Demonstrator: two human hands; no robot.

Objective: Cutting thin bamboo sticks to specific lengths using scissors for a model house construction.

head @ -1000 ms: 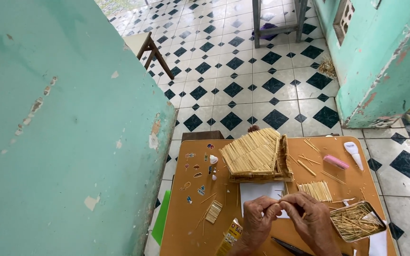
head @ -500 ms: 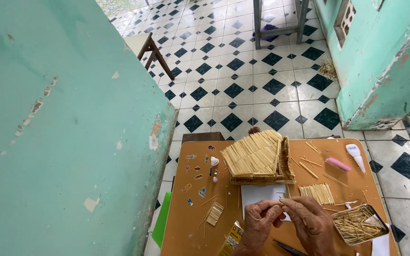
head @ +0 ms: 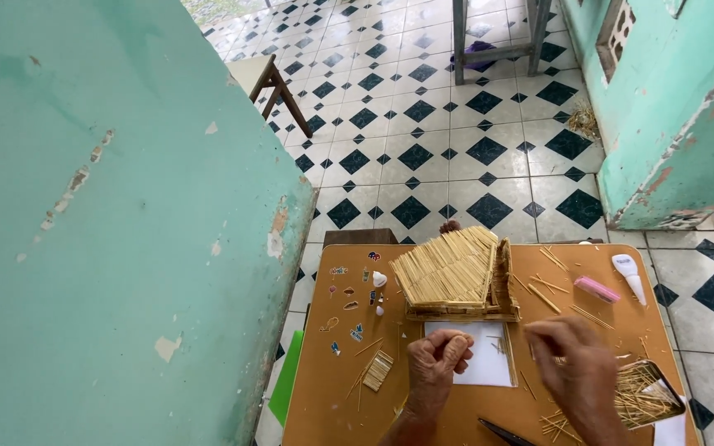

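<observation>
Just behind both hands stands the stick house, left hand curled shut nearer it, right hand fingers' grip unclear.

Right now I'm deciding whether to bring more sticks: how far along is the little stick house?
The stick house already has a thatched roof slope and one side wall standing. In hand: the left hand is closed in a fist over the white sheet; what it holds is hidden. The right hand hovers beside it. Left: loose sticks fill the tin.
</observation>
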